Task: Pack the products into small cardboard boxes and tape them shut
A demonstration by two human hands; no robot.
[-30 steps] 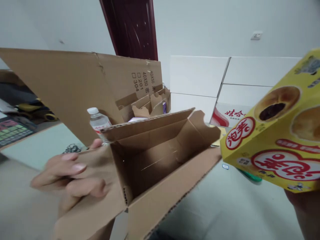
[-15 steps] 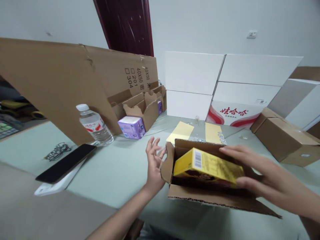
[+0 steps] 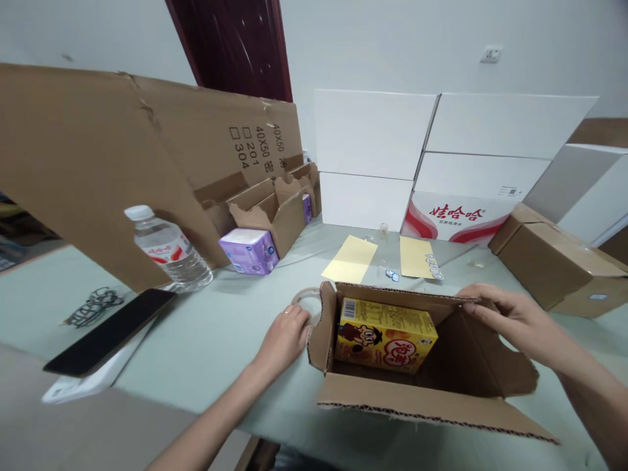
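Note:
An open brown cardboard box sits in front of me on the table. Inside it, toward the left end, lies a yellow snack box with red lettering and a cartoon figure. My right hand pinches the cardboard box's far edge near its right corner. Just beyond the box's left flap, my left hand has its fingers curled around a clear ring that looks like a roll of tape. The box flap partly hides that ring and the fingertips.
Left of the hands are a water bottle, a black phone-like slab, a coiled cable and a purple tissue pack. Yellow paper sheets lie behind the box. A closed carton stands right; white panels rise behind.
My right hand has let go of the yellow snack box, now lower in the cardboard box, and grips the box's far edge. My left hand has gone from spread to curled around the clear ring.

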